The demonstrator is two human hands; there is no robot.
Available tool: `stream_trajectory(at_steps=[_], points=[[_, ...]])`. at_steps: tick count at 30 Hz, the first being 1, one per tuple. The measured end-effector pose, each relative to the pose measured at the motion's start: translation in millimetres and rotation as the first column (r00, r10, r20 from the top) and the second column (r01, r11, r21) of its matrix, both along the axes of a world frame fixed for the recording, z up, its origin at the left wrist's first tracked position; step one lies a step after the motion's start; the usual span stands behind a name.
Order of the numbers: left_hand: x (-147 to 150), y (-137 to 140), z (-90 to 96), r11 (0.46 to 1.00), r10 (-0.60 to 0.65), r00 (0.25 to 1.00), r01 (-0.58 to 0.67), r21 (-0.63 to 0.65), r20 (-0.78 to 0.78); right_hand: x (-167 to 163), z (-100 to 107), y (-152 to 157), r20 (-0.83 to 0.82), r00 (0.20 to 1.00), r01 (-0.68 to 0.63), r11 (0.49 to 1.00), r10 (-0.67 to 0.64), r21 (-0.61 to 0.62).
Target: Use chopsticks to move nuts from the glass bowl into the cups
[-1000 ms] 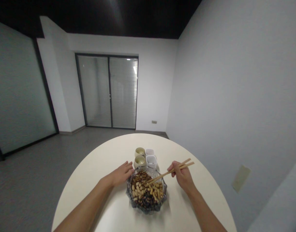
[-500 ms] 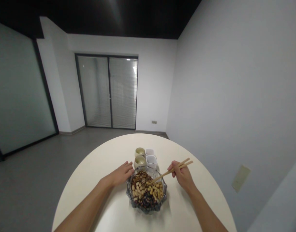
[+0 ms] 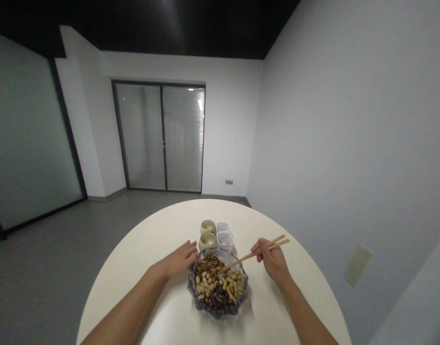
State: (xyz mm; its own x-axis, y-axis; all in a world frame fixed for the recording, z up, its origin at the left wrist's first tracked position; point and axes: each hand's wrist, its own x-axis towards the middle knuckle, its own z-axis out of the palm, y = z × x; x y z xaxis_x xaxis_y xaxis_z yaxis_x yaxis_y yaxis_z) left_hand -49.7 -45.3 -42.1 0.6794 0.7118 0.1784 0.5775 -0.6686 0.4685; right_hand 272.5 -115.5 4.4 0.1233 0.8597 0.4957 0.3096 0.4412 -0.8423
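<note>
My right hand [image 3: 271, 260] is closed around a pair of wooden chopsticks [image 3: 248, 256]. Their tips reach into a scalloped clear glass bowl [image 3: 193, 299], at the border between the brown seeds [image 3: 208, 266] and the peanuts [image 3: 232, 283]. Whether the tips pinch anything is too small to tell. Pale nuts that look like pistachios [image 3: 204, 282] lie at the bowl's left, and dark glossy pieces [image 3: 220, 299] fill its near side. My left hand [image 3: 182, 258] lies open on the table, its fingertips beside the bowl's upper left rim.
Just behind the bowl stand two cream cups, a nearer cup [image 3: 207, 241] and a farther cup [image 3: 207, 226], beside two white square containers, one near [image 3: 225, 239] and one far [image 3: 222, 226]. All rest on a round white table [image 3: 162, 215]. A wall [image 3: 331, 191] runs along the right.
The chopstick tips have shifted slightly left, from the peanuts' edge toward the brown seeds. My left hand and the bowl have stayed in place.
</note>
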Motion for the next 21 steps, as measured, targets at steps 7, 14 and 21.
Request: stream_trajectory(at_steps=[7, 14, 21], points=[[1.1, -3.3, 3.4, 1.0, -0.013, 1.0, 0.013, -0.004, 0.001, 3.8, -3.7, 2.1, 0.014, 1.0, -0.006, 1.0, 0.006, 0.028], [3.0, -2.1, 5.2, 1.0, -0.001, 1.0, 0.001, -0.001, 0.001, 2.9, 1.6, -0.3, 0.043, 0.996, -0.076, 0.997, 0.076, 0.013], [3.7, -2.8, 6.1, 1.0, 0.009, 1.0, -0.009, 0.001, 0.011, 2.5, 3.6, -0.8, 0.045, 0.996, -0.077, 0.997, 0.076, 0.027]])
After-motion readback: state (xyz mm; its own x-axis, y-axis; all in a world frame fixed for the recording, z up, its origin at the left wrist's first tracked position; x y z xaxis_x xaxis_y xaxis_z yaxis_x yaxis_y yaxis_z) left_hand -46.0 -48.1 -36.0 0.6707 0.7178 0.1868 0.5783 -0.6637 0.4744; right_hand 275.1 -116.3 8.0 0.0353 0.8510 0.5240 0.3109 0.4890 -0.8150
